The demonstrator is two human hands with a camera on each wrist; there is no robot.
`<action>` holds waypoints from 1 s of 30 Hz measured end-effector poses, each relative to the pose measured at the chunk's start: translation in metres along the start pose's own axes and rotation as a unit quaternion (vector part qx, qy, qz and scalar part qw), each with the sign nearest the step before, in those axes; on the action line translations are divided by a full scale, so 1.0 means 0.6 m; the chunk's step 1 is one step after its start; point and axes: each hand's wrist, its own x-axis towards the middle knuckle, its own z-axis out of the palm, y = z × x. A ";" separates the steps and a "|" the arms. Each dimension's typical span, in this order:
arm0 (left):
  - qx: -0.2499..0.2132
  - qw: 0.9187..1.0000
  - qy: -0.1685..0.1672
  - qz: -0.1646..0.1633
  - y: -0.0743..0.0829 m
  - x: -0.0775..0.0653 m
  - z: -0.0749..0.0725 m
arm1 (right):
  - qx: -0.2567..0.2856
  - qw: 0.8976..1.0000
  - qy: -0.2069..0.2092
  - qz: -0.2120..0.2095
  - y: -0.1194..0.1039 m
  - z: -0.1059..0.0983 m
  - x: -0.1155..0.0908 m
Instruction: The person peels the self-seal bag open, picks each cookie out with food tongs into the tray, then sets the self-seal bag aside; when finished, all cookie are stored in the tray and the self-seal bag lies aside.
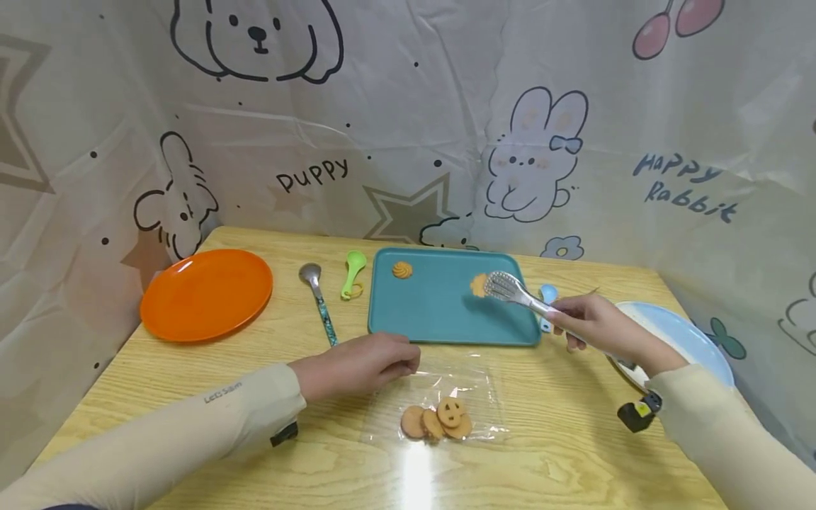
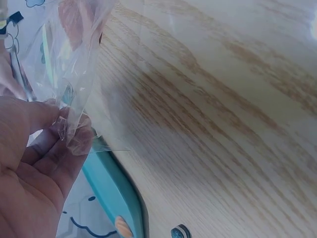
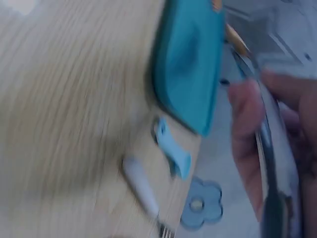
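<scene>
My right hand (image 1: 593,326) grips metal tongs (image 1: 524,296), their slotted head pointing left over the teal tray (image 1: 440,315). At the tips the tongs hold a scalloped cookie (image 1: 479,285), raised above the tray in the right wrist view. A swirled cookie (image 1: 402,270) lies near the tray's back left corner. In front of the tray, a clear plastic bag (image 1: 468,382) lies with several round cookies (image 1: 413,422) inside, one with a face cut into it. My left hand (image 2: 39,153) pinches the bag's edge between thumb and fingers in the left wrist view.
An orange plate (image 1: 207,294) stands at the left. A spoon with a patterned handle (image 1: 321,308) and a green measuring spoon (image 1: 354,265) lie left of the tray. To its right are a light blue spoon (image 3: 173,148), a white-handled fork (image 3: 141,186) and a blue-and-white plate (image 1: 691,340).
</scene>
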 end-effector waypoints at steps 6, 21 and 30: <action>0.002 1.000 0.000 0.003 -0.003 0.000 0.001 | -0.189 0.974 0.113 -0.059 -0.030 0.043 0.073; 0.004 1.000 0.000 0.002 -0.002 0.002 0.002 | -0.456 0.864 0.186 -0.108 -0.058 0.094 0.127; 0.000 1.000 -0.006 -0.003 0.000 0.003 0.003 | -0.479 0.848 0.184 -0.133 -0.063 0.103 0.122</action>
